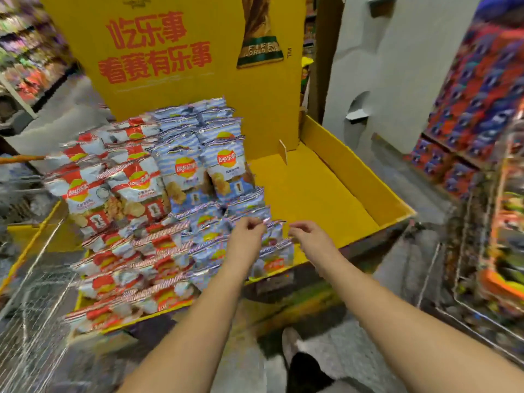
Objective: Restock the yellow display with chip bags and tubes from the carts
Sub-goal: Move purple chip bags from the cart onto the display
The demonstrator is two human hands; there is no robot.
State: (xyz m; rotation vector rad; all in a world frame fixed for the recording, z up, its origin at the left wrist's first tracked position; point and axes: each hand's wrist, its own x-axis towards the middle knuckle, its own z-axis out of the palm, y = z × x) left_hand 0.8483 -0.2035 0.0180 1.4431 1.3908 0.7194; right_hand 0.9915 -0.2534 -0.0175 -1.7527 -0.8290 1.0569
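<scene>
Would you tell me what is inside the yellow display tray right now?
The yellow display tray holds red-and-white chip bags on its left and blue-striped chip bags mid-tray; its right part shows bare floor. Whatever lies beneath the stacks is covered.

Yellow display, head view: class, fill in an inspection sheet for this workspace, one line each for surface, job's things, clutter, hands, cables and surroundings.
Surface: yellow display tray, its right half bare cardboard.
Job's things: red chip bags stacked at the left, blue chip bags beside them; no tubes seen.
Clutter: nothing seen.
Hands: left hand pinches the top edge of a front blue bag; right hand reaches in beside it, fingers curled, contact unclear through blur.
Cables: nothing seen.
Surroundings: wire cart at left, second cart of goods at right, grey pillar, stocked shelves behind.
</scene>
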